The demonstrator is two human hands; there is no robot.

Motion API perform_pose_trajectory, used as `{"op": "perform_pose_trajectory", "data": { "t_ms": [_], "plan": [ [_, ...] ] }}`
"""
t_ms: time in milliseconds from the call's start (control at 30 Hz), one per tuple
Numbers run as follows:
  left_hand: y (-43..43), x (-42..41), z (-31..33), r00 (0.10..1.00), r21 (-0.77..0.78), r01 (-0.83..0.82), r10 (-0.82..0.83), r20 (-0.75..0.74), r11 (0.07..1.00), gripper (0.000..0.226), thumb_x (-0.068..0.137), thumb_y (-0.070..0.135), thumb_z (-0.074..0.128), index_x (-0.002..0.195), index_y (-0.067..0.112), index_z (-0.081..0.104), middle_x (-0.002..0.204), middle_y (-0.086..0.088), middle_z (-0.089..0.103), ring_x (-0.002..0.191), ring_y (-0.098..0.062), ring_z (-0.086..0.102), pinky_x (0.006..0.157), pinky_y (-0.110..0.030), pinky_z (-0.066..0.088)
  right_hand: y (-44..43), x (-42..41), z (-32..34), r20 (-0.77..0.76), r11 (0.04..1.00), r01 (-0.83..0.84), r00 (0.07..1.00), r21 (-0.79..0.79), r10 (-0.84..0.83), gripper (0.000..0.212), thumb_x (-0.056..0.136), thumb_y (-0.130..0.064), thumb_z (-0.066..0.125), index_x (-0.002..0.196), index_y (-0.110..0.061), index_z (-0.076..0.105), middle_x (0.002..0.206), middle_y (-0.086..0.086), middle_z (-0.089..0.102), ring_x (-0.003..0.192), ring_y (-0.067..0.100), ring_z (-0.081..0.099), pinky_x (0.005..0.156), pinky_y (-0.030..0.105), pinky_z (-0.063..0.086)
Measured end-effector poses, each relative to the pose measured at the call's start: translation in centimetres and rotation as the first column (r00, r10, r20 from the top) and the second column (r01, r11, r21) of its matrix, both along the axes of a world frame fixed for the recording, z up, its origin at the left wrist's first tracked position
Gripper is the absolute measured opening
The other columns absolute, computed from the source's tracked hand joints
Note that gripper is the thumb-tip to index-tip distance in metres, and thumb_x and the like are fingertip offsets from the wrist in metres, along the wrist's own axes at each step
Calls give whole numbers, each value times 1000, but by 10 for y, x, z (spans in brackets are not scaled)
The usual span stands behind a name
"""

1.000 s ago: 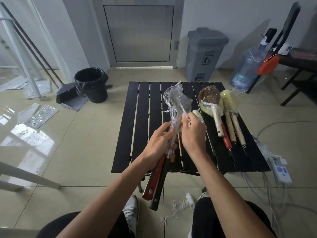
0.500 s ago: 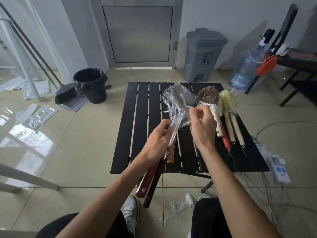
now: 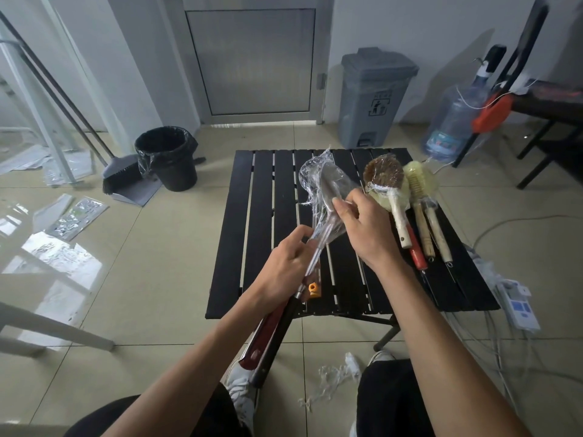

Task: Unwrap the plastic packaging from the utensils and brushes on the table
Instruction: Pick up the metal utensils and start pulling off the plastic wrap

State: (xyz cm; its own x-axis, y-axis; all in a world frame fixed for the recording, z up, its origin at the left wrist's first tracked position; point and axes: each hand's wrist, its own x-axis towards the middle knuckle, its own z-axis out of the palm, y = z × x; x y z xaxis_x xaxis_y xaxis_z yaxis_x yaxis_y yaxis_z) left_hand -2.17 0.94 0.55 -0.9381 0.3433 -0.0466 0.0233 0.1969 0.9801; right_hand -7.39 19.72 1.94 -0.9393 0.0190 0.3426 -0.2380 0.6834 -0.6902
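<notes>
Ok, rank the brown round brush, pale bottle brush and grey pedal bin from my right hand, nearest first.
1. Brown round brush, just right of the right hand.
2. Pale bottle brush, further right.
3. Grey pedal bin, floor beyond the table.

table (image 3: 262, 234): black, slatted | right side: wrapped brushes (image 3: 383, 179) side by side, handles toward near edge | near edge: orange piece (image 3: 313, 289)

We can't count the utensils (image 3: 331, 190) here: clear plastic wrap (image 3: 310, 171) smears their heads and the left grip (image 3: 284, 266) covers the shafts. The right grip (image 3: 362, 228) shows us its back, fingertips tucked out of sight. An orange-tipped piece (image 3: 313, 288) on the tabletop (image 3: 262, 216) disappears behind those shafts. The label on the grey bin (image 3: 362, 77) is too small to read.
</notes>
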Motion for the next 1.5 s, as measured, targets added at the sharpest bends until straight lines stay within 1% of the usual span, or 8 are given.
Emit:
{"op": "perform_pose_trajectory", "data": {
  "t_ms": [167,333,433,667,833,1167,1367,1500],
  "plan": [
    [-4,1,1,1000,18,8,-9,14,1000,14,113,28,45,119,20,54,72,4,60,60,-22,58,48,-36,53,5,2,3,-128,997,-19,991,73,28,27,106,-17,53,79,-14,49,73,-5,49,62,5,45,55,17,35],
    [-12,0,8,995,165,-34,18,101,986,18,113,26,45,121,13,55,75,-3,55,58,-21,55,47,-35,50,16,3,7,-74,943,203,971,-264,-229,27,104,-15,54,79,-5,59,72,7,69,66,31,69,55,43,55],
    [-14,0,9,995,165,-45,29,93,985,17,114,25,44,120,12,53,79,-6,53,58,-20,54,47,-34,48,13,5,9,53,909,201,979,-366,-196,21,99,-19,56,82,-8,62,71,-6,72,71,24,71,62,42,57],
    [-13,0,6,997,166,-39,27,77,985,17,113,27,46,119,13,53,79,-8,52,59,-26,51,48,-36,51,5,0,8,317,891,121,948,-438,27,53,85,-80,52,94,-29,62,81,-2,74,73,12,74,62,24,57],
    [-9,0,7,998,191,-38,28,55,981,28,104,37,65,118,15,55,71,3,60,55,-22,56,50,-40,56,4,-1,3,105,819,10,993,-573,62,32,105,-31,59,92,-2,64,72,-2,67,68,13,68,63,26,56],
    [4,3,7,985,176,-163,171,-32,971,17,95,8,68,110,6,60,59,-7,64,40,-20,58,44,-30,51,1,7,24,8,657,-6,1000,-754,18,26,107,-27,56,83,-18,60,60,-8,48,55,12,45,50,28,43],
    [-4,3,10,982,-6,-132,130,-138,991,20,91,7,69,105,20,61,72,-8,73,42,-20,66,40,-28,51,5,9,29,18,827,93,995,-555,-100,27,106,-35,54,92,-12,57,63,3,62,57,24,61,66,50,56],
    [-8,6,6,981,-113,-110,89,-173,987,25,91,6,72,105,23,61,78,-7,74,44,-22,68,40,-27,52,5,7,27,116,936,153,986,-318,-122,48,92,-64,63,102,-21,45,92,10,66,78,24,67,67,38,57]
  ]
}}
